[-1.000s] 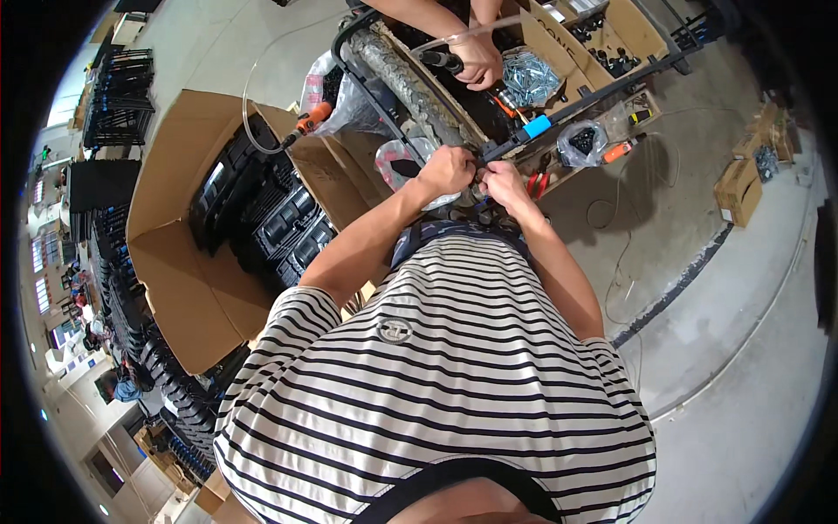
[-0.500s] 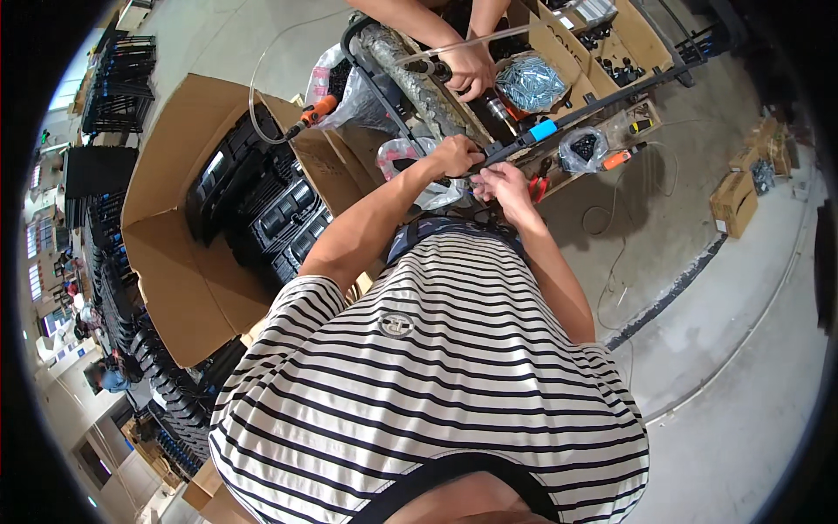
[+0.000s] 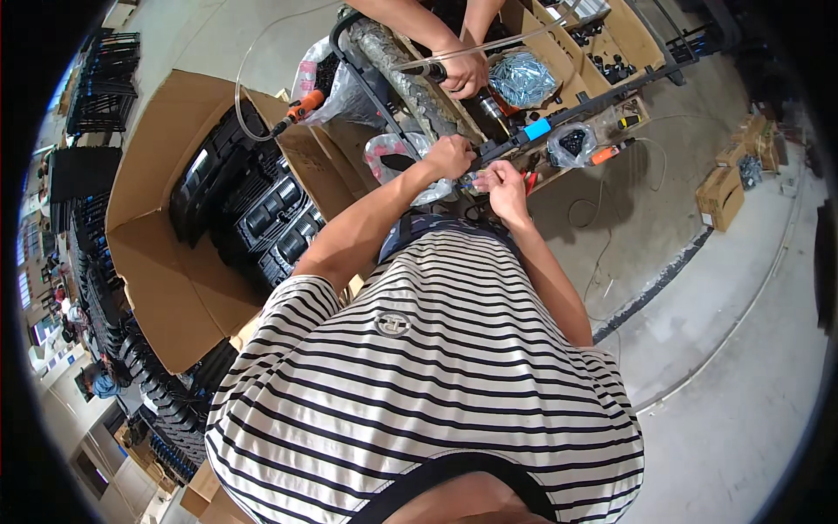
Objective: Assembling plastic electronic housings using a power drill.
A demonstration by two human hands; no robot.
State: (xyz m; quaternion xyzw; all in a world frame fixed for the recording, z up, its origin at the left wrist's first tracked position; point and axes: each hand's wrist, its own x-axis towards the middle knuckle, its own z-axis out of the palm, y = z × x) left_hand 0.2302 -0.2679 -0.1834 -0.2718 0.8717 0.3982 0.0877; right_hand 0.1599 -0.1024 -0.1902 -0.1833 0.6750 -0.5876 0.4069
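My left hand (image 3: pixel 449 157) is closed around the near corner of a black tubular frame (image 3: pixel 576 112), which has a blue sleeve (image 3: pixel 537 129) on one bar. Just to its right, my right hand (image 3: pixel 504 189) has its fingers pinched together below the bar's end. Whatever small piece they hold is too small to name. Red-handled pliers (image 3: pixel 529 182) lie beside the right hand. A clear plastic bag (image 3: pixel 393 153) sits under my left wrist. Across the frame, another person's hands (image 3: pixel 463 70) work near a dark round-ended part, next to a metal-nosed tool (image 3: pixel 491 106).
An open carton (image 3: pixel 148 227) of black plastic parts stands at my left, with an orange air tool (image 3: pixel 305 105) above it. Beyond the frame are a bag of silver screws (image 3: pixel 524 79) and cardboard trays (image 3: pixel 624 39). Another orange tool (image 3: pixel 607 155) and a hose lie right.
The whole view has shifted a little, so surroundings appear slightly farther left. Both my hands stay close together at the frame's near corner, with only small finger movement.
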